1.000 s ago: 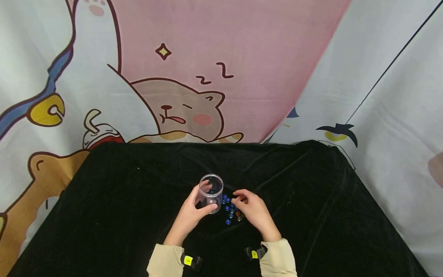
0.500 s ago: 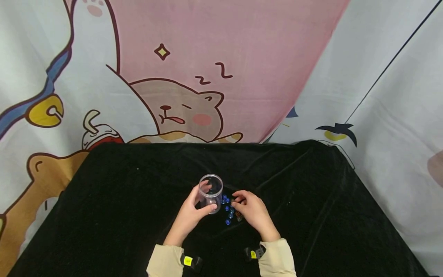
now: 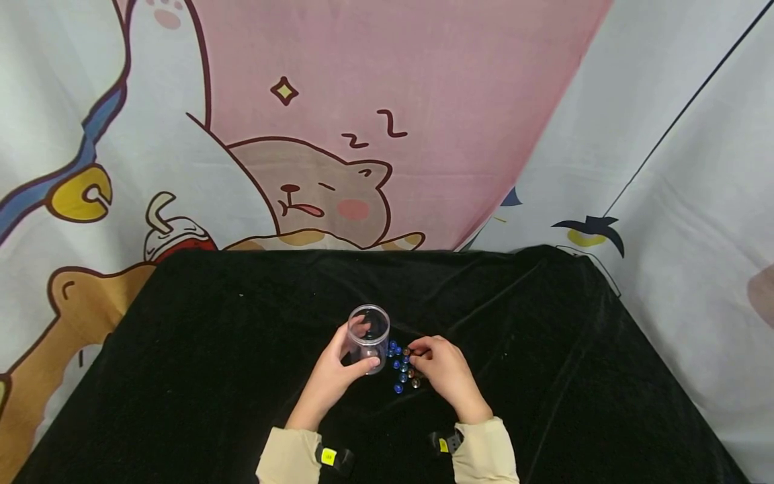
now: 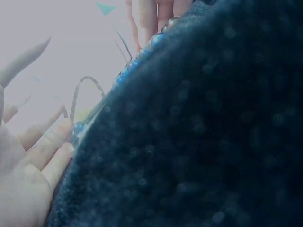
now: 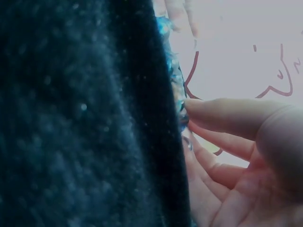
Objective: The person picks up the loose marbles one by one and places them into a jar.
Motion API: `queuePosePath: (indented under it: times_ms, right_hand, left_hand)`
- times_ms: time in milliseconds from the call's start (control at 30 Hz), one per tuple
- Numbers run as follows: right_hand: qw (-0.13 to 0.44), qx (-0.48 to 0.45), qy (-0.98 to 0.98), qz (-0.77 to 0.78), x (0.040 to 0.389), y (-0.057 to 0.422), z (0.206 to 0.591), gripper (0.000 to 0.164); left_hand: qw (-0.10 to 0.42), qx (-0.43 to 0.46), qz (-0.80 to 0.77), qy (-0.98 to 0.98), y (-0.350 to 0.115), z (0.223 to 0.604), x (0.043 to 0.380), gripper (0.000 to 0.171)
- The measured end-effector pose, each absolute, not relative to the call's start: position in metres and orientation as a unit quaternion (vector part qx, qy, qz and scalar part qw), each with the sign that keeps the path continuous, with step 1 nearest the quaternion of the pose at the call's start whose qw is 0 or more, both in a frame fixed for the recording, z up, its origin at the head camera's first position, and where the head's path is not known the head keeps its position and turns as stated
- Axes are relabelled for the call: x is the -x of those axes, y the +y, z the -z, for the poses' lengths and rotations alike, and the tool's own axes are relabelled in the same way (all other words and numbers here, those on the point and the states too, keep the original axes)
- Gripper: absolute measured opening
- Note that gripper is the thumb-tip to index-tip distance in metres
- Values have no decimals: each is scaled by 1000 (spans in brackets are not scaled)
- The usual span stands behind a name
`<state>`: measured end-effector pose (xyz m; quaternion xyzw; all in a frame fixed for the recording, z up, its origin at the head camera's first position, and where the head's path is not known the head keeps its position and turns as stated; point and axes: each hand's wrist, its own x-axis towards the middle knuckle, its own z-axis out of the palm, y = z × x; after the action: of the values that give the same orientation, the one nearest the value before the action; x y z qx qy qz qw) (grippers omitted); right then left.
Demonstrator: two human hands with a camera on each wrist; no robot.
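Note:
A clear, open-topped plastic jar [image 3: 377, 331] stands on the black cloth, and my left hand [image 3: 331, 372] grips it from the left, thumb in front and fingers behind. Right beside the jar lies a small cluster of glass marbles [image 3: 403, 378], mostly blue with a few brownish ones. At the cluster's right edge is my right hand [image 3: 446, 370], its thumb and bent fingers slightly apart and touching the marbles. The right wrist view has the thumb [image 5: 222, 113] against the blue marbles [image 5: 173, 66]. In the left wrist view, blue marbles [image 4: 128, 71] line the cloth between both hands.
Black velvety cloth [image 3: 242, 376] covers the table, with soft folds on the right. Behind it hangs a cartoon-printed curtain [image 3: 484, 81]. Each wrist wears a black strap with a small camera, below the cream sleeves [image 3: 289, 457].
My right hand has drawn back slightly to the right and down, uncovering more of the brownish marbles. The left hand and jar have stayed in place.

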<state>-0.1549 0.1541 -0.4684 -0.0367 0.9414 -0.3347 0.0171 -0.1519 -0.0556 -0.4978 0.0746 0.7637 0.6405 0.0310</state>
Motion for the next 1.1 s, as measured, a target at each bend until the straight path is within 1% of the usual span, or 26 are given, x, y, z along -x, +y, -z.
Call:
queuePosePath:
  times_ms: [167,333,567,767,933,1100]
  right_hand:
    - [9,24,951,308,153,154,465,11]
    - [20,22,947,319,153,157,464,9]
    - [35,48,938,342,154,161,465,28]
    - [29,58,940,336,154,161,468,35]
    - [8,52,950,308,153,163,468,35]
    - [3,19,961,275,152,165,467,26]
  left_hand:
    - [29,-77,-639,765,-56,498,152,65]
    - [34,-72,-638,766,-56,497,152,65]
    - [40,-66,-637,767,-56,498,153,66]
    - [43,-65,-637,767,-55,497,152,64]
    - [43,-64,-638,766,-56,497,153,64]
    - [46,-62,-638,767,-56,497,153,65]
